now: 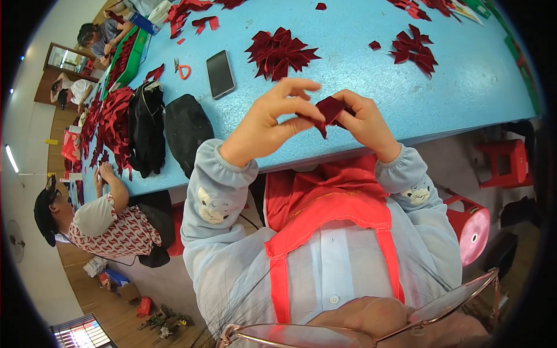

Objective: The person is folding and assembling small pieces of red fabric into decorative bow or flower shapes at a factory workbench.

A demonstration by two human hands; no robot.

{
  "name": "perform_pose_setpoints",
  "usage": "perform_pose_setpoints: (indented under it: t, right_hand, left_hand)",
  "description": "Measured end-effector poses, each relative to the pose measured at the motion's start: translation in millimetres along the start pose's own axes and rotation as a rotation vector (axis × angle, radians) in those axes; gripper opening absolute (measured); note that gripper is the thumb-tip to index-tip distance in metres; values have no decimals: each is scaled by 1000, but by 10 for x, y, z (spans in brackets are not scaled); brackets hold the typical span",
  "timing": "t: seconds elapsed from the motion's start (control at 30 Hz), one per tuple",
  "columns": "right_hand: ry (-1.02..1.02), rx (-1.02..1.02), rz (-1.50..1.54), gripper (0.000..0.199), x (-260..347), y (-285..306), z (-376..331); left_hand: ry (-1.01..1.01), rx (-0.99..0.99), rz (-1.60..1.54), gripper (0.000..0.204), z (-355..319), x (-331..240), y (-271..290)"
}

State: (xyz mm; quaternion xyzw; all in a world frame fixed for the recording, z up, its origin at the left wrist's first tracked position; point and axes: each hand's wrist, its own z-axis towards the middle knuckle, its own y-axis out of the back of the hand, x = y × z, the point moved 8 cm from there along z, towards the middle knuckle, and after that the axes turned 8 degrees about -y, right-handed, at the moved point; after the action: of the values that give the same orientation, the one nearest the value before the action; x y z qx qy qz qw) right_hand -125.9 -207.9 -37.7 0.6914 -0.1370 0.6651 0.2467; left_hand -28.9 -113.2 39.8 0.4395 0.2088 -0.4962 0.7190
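Note:
Just over the table's near edge, a folded piece of dark red velvet ribbon [331, 109] hangs between my two hands, one corner pointing down. My right hand [366, 120] pinches its right side between thumb and bent fingers. My left hand [270, 119] has thumb and forefinger closed at the ribbon's left end, with the other fingers lifted away. Beyond my hands on the table lies a pile of dark red ribbon pieces with notched ends [279, 53]. A smaller cluster of such ribbon pieces [414, 51] rests farther right.
A phone [220, 74], orange-handled snips [183, 71] and black bags [188, 130] lie left on the blue table [464, 93]. A ribbon heap [116, 119] and green crate [125, 61] are beyond. One person [110, 220] sits at left; red stools [503, 163] stand right.

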Motion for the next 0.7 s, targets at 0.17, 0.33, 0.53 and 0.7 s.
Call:
perform_pose_setpoints:
  t: [0.17,0.33,0.53,0.7]
  right_hand:
    - [142,-150,-120,15,186,156,7]
    - [261,-199,-262,18,389,156,-3]
    - [269,-168,-280,17,407,129,20]
    - [145,-84,-196,14,387,119,28]
  left_hand:
    - [146,-99,145,10,-168,-51,-82]
    - [497,-188,-390,15,-341,209,-171]
    - [575,-255,-396,21,-354,226,-130]
    - [372,-141,-90,28,-228,77,-95]
